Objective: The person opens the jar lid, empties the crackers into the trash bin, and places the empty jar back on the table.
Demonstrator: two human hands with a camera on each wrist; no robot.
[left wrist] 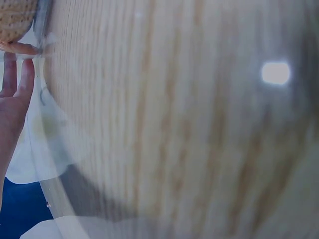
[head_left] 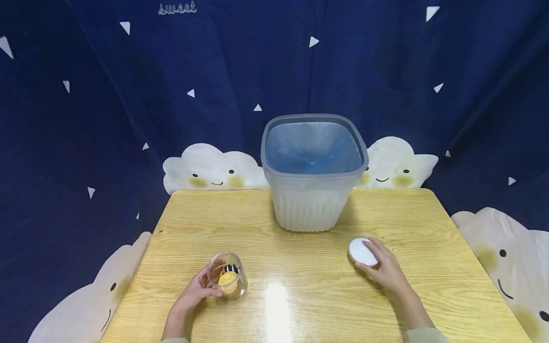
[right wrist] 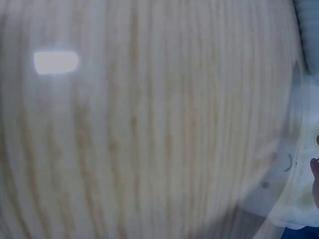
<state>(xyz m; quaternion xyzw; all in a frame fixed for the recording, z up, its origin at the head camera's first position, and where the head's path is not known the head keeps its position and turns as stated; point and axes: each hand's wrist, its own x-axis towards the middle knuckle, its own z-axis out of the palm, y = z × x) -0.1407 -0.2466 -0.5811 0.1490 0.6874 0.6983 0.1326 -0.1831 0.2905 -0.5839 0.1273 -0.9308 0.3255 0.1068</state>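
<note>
At the front left of the table, my left hand (head_left: 196, 289) grips a clear plastic jar (head_left: 242, 286) from its left side, thumb toward the front. The jar's open mouth tips toward me. Through its wall show round, yellowish biscuits (head_left: 228, 280) dotted with small holes, and a black-and-white striped item (head_left: 232, 269) behind them. A biscuit (left wrist: 16, 21) also appears at the left wrist view's top corner, above the fingers. On the right, my right hand (head_left: 387, 270) pinches a round white lid (head_left: 361, 252) by its edge, close over the table.
A tall, translucent plastic bin (head_left: 310, 205) with a grey rim stands at the back middle of the wooden table (head_left: 223, 214). Behind it hangs a dark blue curtain (head_left: 240, 57) with white triangles and smiling clouds. Light glares off the table's front middle.
</note>
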